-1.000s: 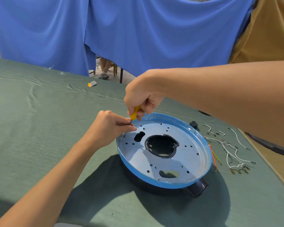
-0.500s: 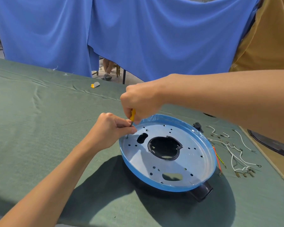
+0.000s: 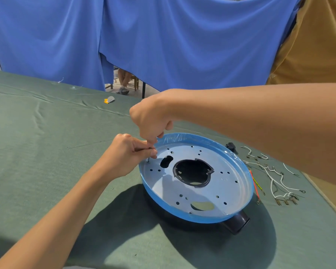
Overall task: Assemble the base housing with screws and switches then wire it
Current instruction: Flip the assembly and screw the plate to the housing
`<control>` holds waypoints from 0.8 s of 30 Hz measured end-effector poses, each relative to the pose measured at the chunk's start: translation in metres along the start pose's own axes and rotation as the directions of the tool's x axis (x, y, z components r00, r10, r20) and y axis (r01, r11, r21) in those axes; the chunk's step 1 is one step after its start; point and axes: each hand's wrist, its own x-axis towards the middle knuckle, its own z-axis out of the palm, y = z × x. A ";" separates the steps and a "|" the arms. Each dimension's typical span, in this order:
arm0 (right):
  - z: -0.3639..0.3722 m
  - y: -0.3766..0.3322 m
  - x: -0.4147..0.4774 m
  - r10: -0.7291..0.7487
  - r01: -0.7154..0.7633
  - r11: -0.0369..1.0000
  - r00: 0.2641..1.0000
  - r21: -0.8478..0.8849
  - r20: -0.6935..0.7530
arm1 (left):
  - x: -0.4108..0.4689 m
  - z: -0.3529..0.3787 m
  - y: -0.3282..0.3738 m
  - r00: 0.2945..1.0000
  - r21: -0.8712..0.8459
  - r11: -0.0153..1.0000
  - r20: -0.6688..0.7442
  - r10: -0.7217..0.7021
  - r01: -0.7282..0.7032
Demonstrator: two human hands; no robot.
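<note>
Screw stage: left hand (image 3: pixel 128 154) pinches the screwdriver (image 3: pixel 148 159) at a housing (image 3: pixel 202 217) hole, right hand (image 3: pixel 151 121) fisted round its top. Next it needs holding upright while twisting, I reckon.

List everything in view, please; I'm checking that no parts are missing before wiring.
base housing: one, blue-rimmed silver plate on black body, table centre
screwdriver: one, metal shaft showing, plate's left edge
wires: several, mostly white, one red, right of housing
small black part: one, behind housing's right side
small yellow-grey item: one, far table
tablecloth: one, green
hanging cloths: blue, tan at right, behind table
left hand: pinches the shaft
right hand: fist above it, gripping the screwdriver
</note>
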 end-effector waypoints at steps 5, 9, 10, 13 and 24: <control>-0.002 0.001 0.002 0.101 -0.114 0.975 0.992 0.192 0.075 | 0.002 -0.001 0.003 0.999 -0.001 1.000 0.031 -0.024 0.024; 0.003 0.010 0.000 0.155 -0.206 0.909 0.974 0.363 0.166 | 0.004 0.001 0.006 0.999 0.076 0.997 0.037 0.019 -0.021; 0.003 0.010 0.000 0.169 -0.229 0.897 0.968 0.377 0.185 | 0.004 0.001 0.006 0.999 0.077 0.997 0.044 0.021 -0.025; 0.003 0.008 0.003 0.215 -0.306 0.854 0.944 0.420 0.250 | 0.005 0.000 0.006 0.998 0.060 0.998 0.069 0.009 -0.014; 0.000 0.004 0.002 0.276 -0.452 0.730 0.881 0.513 0.384 | 0.005 0.000 0.009 0.995 0.071 0.997 0.092 0.030 -0.037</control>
